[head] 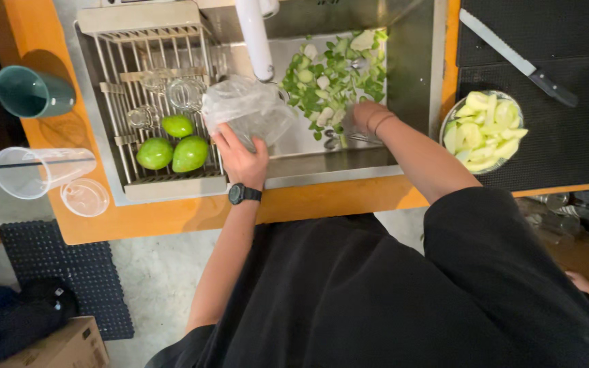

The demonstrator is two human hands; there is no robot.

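Observation:
My left hand (242,155), with a black watch on its wrist, grips a clear plastic bag (248,107) over the steel sink (414,75). My right hand (365,117) reaches down into the sink, at the edge of a pile of green peels and scraps (332,78); its fingers are partly hidden, so I cannot tell if it grasps anything. A white faucet (255,37) hangs above the bag.
Three green fruits (172,146) and upturned glasses (175,92) lie on the drying rack. A bowl of pale cut fruit (483,129) and a knife (518,60) rest on a black mat at right. A teal mug (32,93) and clear plastic cups (42,172) stand on the orange counter at left.

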